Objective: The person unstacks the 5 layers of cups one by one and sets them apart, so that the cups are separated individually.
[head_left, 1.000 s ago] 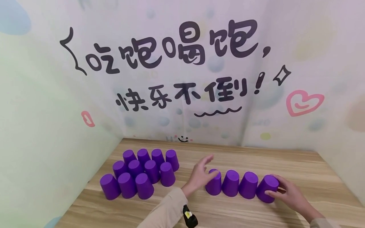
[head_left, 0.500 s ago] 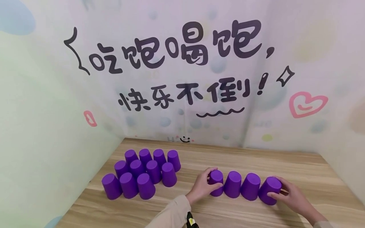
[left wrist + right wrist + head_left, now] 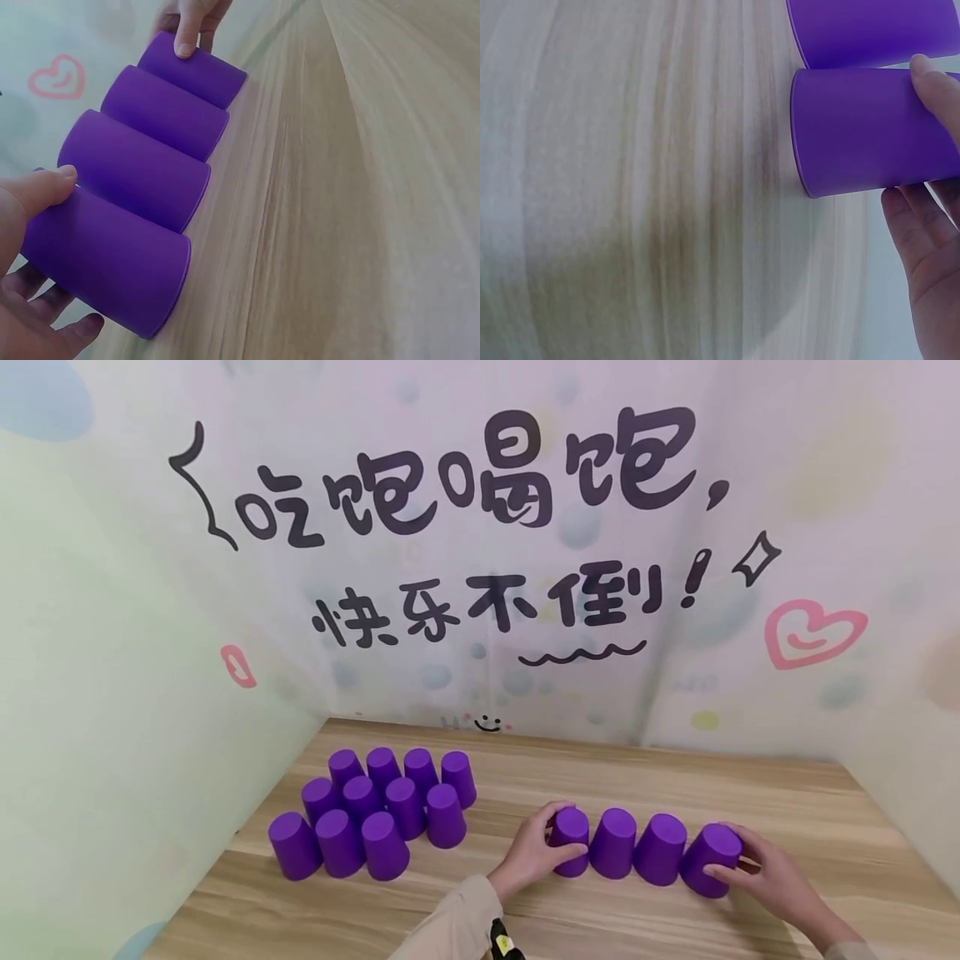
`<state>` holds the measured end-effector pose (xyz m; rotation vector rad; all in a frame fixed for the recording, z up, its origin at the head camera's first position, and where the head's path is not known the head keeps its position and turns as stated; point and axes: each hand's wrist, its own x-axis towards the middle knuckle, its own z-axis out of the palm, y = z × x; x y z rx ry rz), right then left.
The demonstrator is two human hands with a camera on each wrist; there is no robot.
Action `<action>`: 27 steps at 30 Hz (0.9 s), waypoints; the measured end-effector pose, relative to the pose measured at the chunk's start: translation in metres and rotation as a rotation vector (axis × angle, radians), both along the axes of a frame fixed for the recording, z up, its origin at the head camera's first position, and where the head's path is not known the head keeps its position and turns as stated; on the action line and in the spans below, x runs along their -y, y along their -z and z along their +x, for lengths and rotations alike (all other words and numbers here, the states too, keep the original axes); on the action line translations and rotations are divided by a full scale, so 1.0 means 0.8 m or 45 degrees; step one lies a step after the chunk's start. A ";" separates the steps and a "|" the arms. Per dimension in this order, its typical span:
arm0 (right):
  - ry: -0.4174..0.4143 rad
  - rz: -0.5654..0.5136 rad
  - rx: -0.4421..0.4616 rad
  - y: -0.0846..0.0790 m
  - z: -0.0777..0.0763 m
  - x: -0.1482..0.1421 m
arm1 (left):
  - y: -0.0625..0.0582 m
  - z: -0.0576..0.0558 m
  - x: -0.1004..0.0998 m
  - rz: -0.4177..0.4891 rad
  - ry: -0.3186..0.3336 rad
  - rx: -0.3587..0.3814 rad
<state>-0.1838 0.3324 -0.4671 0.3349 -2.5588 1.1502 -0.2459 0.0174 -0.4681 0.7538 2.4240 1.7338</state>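
Observation:
Several purple cups stand upside down in a tight row on the right of the table. At the row's left end, my left hand (image 3: 528,853) holds the leftmost cup (image 3: 572,843), thumb on the near side and fingers round the far side. My right hand (image 3: 776,878) grips the rightmost cup (image 3: 711,858) in the same way. Between them stand two more cups, a left one (image 3: 613,843) and a right one (image 3: 660,850), untouched. In the right wrist view the held cup (image 3: 862,131) has its rim on the table, touching its neighbour.
On the left of the wooden table (image 3: 300,927) stands a group of several more inverted purple cups (image 3: 342,847) in rows. A white printed cloth (image 3: 420,693) closes off the back, and a pale wall (image 3: 112,693) rises on the left.
My left hand, earlier held with fingers spread beside the leftmost cup, has come down and closed round it. My right hand keeps its hold on the rightmost cup. The head view has shifted slightly.

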 end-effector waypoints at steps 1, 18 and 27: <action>0.000 -0.001 -0.003 0.000 0.000 0.000 | -0.001 0.000 0.001 -0.001 0.004 0.005; -0.014 -0.042 -0.020 0.005 0.000 0.003 | -0.056 0.010 0.112 -0.075 0.132 0.035; -0.022 -0.030 -0.042 0.004 0.001 0.000 | -0.051 0.017 0.182 -0.123 0.037 -0.041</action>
